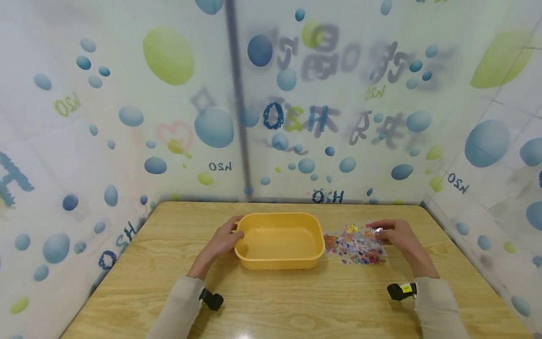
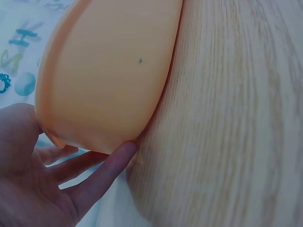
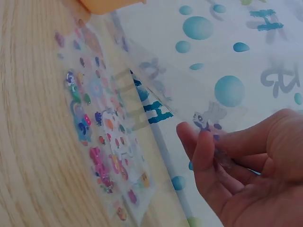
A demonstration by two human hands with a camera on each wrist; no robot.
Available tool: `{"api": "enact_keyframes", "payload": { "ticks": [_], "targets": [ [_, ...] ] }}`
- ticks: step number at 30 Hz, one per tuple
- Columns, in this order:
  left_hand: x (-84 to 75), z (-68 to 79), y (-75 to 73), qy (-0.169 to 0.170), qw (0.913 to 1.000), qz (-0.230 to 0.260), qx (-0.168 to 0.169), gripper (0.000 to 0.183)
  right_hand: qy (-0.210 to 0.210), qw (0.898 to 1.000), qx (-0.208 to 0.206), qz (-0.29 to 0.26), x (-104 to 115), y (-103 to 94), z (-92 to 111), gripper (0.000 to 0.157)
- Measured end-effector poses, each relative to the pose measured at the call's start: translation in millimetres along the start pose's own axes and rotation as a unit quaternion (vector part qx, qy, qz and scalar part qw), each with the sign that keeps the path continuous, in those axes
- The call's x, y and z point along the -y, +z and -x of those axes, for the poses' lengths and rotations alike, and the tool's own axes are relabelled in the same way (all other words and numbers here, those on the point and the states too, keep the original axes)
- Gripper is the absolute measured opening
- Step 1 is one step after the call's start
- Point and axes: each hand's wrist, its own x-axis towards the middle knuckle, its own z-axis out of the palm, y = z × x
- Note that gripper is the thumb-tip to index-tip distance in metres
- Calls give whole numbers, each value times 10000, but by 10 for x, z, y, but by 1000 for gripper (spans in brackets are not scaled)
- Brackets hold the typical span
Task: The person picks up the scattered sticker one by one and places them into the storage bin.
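Note:
A yellow plastic basin (image 1: 279, 264) stands on the wooden table. My left hand (image 1: 225, 237) grips its left end, thumb over the rim and fingers along the outer wall; the left wrist view shows a fingertip (image 2: 127, 147) low on that wall. To the right of the basin lie clear sheets of colourful stickers (image 1: 360, 247), overlapping one another. Above them my right hand (image 1: 395, 233) pinches the edge of a transparent sticker sheet (image 3: 208, 116) between thumb and fingers. That sheet is lifted at the pinched side in the right wrist view; how far it extends is hard to tell.
The wooden table (image 1: 271, 301) ends at a white wall covering (image 1: 360, 179) printed with blue and green drops, which also runs along both sides. A black wrist camera (image 1: 211, 300) is strapped to the left sleeve, another black camera (image 1: 400, 292) to the right.

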Motion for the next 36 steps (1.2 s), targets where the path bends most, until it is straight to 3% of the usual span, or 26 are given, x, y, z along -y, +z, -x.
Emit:
{"api": "enact_keyframes", "payload": {
  "ticks": [11,25,36],
  "targets": [
    [25,-23,-1,-115,9999,-9,-50,56,-396,9983,-114,-418,103,-38,39,36],
    [1,-7,1,-71,10000,-14,-14,57,-889,9947,-425,-284,371,-51,98,37],
    [43,-35,5,-41,9999,-54,-154,55,-1405,9880,-596,-242,623,175,120,31]
  ]
}}
